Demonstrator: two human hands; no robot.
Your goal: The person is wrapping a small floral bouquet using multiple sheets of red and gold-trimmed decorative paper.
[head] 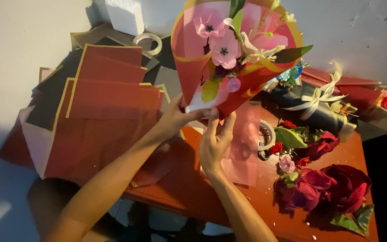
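Where both hands point(198, 130) pinch, glossy cone-shaped bouquet point(229, 54)

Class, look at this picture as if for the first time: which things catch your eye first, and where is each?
First comes the bouquet of pink flowers in red wrap, raised at top centre by the left hand and right hand at its base. Next, the red paper sheets spread out on the left. Then the dark red roses lying on the table at lower right.
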